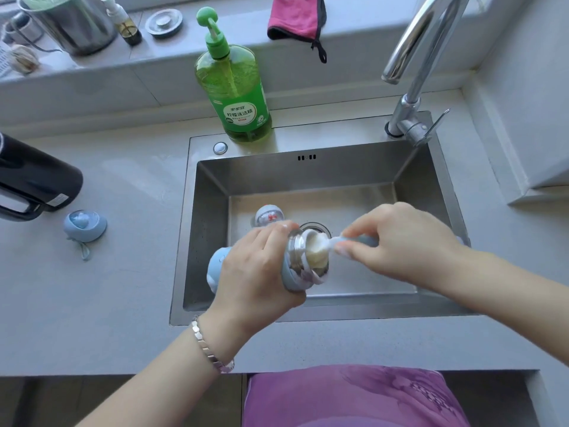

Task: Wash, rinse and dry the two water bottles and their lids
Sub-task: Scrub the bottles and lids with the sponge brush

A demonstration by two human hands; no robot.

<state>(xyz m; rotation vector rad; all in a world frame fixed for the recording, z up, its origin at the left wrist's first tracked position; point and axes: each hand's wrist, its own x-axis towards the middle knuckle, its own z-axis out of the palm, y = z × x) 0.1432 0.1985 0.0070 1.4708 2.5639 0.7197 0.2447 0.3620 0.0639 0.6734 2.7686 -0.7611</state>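
The blue bottle [217, 266] is gripped by the left hand [255, 266], fingers curled round its body, and held tilted over the sink [209, 226]. A sponge brush [320, 245], pinched at the handle by the right hand [400, 238], is set in the bottle mouth — washing is judged under way. One lid [268, 214] lies on the sink floor; a blue lid [84, 224] and the black bottle [37, 177] lie on the counter. Rinsing and drying are outstanding.

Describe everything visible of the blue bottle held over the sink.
The blue bottle is pale blue outside, with a shiny metal neck and rim. It is lidless and tipped on its side over the sink, mouth toward the right. The left hand grips its body; the right hand holds a foamy sponge brush in the mouth.
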